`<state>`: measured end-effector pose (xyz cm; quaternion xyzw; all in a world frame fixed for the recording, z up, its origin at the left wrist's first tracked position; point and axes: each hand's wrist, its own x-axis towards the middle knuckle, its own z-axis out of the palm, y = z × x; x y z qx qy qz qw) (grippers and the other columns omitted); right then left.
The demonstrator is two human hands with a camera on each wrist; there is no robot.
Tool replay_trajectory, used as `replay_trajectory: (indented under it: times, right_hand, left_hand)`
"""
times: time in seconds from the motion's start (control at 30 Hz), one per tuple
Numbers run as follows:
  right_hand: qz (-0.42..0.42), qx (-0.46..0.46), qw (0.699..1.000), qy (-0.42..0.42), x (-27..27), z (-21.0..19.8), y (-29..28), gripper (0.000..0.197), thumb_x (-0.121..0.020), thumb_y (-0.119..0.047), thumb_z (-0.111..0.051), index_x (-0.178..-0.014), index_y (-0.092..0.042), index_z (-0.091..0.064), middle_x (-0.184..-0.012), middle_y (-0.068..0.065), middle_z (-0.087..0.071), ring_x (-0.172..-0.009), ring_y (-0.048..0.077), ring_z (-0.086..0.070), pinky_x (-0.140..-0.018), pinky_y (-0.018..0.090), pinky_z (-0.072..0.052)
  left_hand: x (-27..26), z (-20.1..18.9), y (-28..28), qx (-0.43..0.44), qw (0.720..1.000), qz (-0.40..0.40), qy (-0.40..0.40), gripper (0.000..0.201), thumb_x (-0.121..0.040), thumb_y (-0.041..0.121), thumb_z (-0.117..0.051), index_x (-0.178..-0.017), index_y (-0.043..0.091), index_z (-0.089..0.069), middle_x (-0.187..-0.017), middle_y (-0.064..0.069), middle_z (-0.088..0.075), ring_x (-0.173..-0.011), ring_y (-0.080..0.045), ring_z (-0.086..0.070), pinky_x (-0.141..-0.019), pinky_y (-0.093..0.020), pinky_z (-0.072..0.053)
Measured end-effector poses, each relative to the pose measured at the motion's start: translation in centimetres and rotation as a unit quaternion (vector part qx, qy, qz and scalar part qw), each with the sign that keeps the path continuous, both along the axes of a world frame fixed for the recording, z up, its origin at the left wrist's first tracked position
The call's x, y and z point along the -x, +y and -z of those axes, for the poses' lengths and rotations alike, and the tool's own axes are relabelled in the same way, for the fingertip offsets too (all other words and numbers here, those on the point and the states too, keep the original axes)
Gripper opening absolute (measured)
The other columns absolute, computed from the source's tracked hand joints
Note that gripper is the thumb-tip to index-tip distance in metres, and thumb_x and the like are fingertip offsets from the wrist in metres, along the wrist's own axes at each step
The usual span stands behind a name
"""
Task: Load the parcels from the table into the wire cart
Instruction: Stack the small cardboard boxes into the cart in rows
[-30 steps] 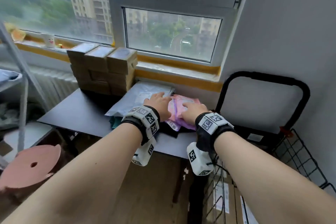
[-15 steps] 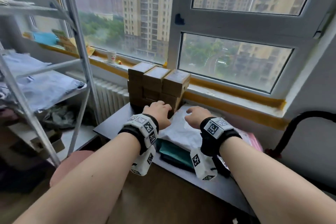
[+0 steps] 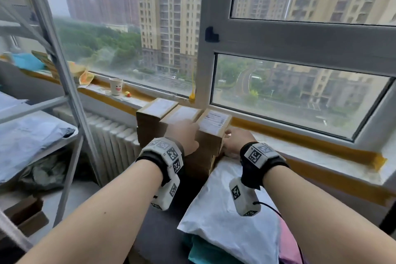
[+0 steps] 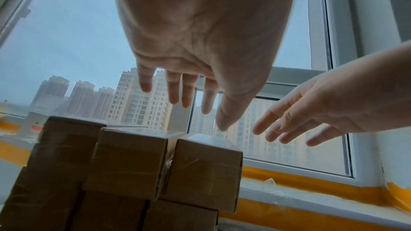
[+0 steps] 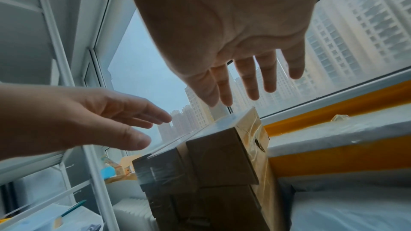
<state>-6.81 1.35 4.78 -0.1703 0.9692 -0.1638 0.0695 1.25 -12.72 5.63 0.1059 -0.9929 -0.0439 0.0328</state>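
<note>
Closer now to the stacked boxes (image 3: 182,133) by the window than half a second ago. Left hand (image 3: 184,135) and right hand (image 3: 236,140) both spread, flanking the top right box (image 3: 212,126), touching nothing in the wrist views. White label (image 3: 215,121) print unreadable. White bag (image 3: 227,210) on table (image 3: 158,236).

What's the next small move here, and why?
Probably close both hands onto the rightmost top cardboard box. The left hand and right hand hover open on either side of it, fingers straight, no grip yet; in the wrist views neither touches the box.
</note>
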Motion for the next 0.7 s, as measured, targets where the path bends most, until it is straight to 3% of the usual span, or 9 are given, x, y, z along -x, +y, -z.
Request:
replay_trajectory:
  times: [0.17, 0.47, 0.6, 0.7]
  right_hand:
    - [0.018, 0.011, 1.0, -0.014, 3.3, 1.1, -1.1, 0.043, -0.085, -0.031, -0.051, -0.128, -0.026, -0.053, -0.127, 0.006, -0.06, -0.116, 0.029, -0.056, -0.097, 0.04, -0.048]
    - [0.07, 0.017, 0.997, -0.039, 6.9, 1.3, -2.3, 0.045, -0.097, -0.028, -0.044, -0.14, -0.017, -0.041, -0.141, 0.008, -0.05, -0.128, 0.027, -0.048, -0.101, 0.03, -0.04]
    - [0.098, 0.006, 0.994, -0.052, 8.1, 1.6, -3.2, 0.04, -0.097, -0.028, -0.041, -0.134, -0.014, -0.047, -0.137, 0.009, -0.053, -0.124, 0.027, -0.051, -0.097, 0.03, -0.041]
    - [0.108, -0.01, 0.991, -0.073, 8.5, 2.0, -3.7, 0.037, -0.1, -0.031, -0.036, -0.118, -0.008, -0.056, -0.125, 0.012, -0.06, -0.113, 0.028, -0.056, -0.081, 0.028, -0.041]
  left_hand:
    - [4.6, 0.8, -1.9, 0.0, 1.0, 0.016, -0.026, 0.059, -0.09, 0.027, -0.051, -0.145, 0.022, -0.032, -0.148, -0.004, -0.034, -0.136, -0.025, -0.033, -0.112, -0.042, -0.028]
    - [11.3, 0.8, -4.2, 0.019, 0.996, 0.08, -0.025, 0.052, -0.093, 0.021, -0.045, -0.143, 0.014, -0.034, -0.147, -0.007, -0.036, -0.136, -0.025, -0.033, -0.112, -0.041, -0.028]
    - [13.4, 1.0, -4.8, 0.033, 0.996, 0.077, -0.034, 0.049, -0.096, 0.029, -0.042, -0.141, 0.009, -0.037, -0.15, -0.007, -0.034, -0.138, -0.024, -0.03, -0.114, -0.041, -0.027]
    - [14.3, 1.5, -5.1, 0.031, 0.995, 0.067, -0.063, 0.052, -0.097, 0.036, -0.04, -0.141, 0.008, -0.039, -0.149, -0.008, -0.035, -0.137, -0.026, -0.031, -0.113, -0.043, -0.028]
